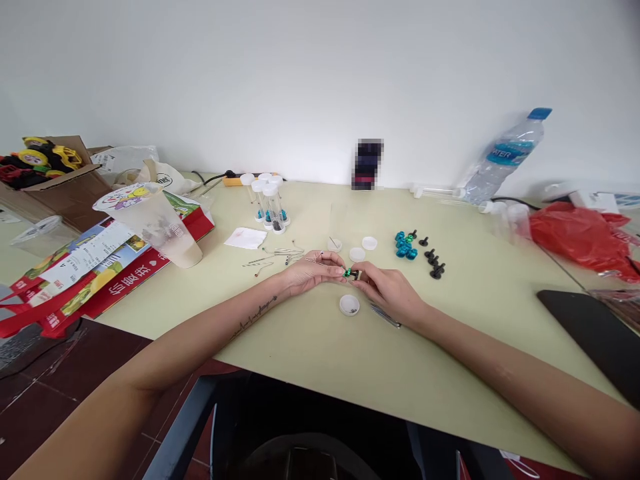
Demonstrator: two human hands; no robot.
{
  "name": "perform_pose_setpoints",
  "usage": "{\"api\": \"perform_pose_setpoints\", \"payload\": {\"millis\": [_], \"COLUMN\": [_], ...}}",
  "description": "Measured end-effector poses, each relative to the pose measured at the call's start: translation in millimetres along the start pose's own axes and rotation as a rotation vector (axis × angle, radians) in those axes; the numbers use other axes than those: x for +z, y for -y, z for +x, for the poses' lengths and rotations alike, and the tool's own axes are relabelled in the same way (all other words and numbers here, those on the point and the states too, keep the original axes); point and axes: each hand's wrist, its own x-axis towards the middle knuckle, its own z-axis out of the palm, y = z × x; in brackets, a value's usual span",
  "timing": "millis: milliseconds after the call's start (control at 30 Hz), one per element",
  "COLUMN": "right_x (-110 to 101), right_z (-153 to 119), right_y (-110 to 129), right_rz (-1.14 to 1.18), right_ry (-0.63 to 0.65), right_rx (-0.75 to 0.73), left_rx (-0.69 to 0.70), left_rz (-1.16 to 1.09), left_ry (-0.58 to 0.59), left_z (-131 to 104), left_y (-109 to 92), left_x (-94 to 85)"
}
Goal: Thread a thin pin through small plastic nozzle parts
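Over the table, my left hand (315,272) is closed on a small shiny green metal part (347,273). A thin metal rod lies along its fingers; whether they grip it I cannot tell. My right hand (387,288) pinches a black wide-headed screw-like piece (355,274) that meets the green part. Just below the hands sits a white round cap (349,305) with tiny dark bits inside. Tweezers (386,316) lie beside it, partly under my right hand. Beyond are white caps (357,254), blue metallic parts (406,248) and several black screw-like pieces (434,260).
Thin metal sticks (273,257) lie left of my hands, near a white paper (245,238). Clear tubes with white caps (271,207) stand behind. A plastic cup (173,230) leans at left. A water bottle (510,157), red plastic bag (580,237) and dark tablet-like slab (590,333) are at right.
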Motion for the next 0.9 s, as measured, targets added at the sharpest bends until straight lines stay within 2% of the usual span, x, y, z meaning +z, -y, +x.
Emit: {"api": "perform_pose_setpoints", "payload": {"millis": [900], "right_x": [-0.2], "right_z": [0.9], "right_y": [0.9], "right_rz": [-0.046], "right_ry": [-0.007], "right_rx": [-0.015], "left_rx": [0.025], "left_rz": [0.010], "left_ry": [0.035], "left_z": [1.5], "left_y": [2.6], "left_x": [-3.1]}}
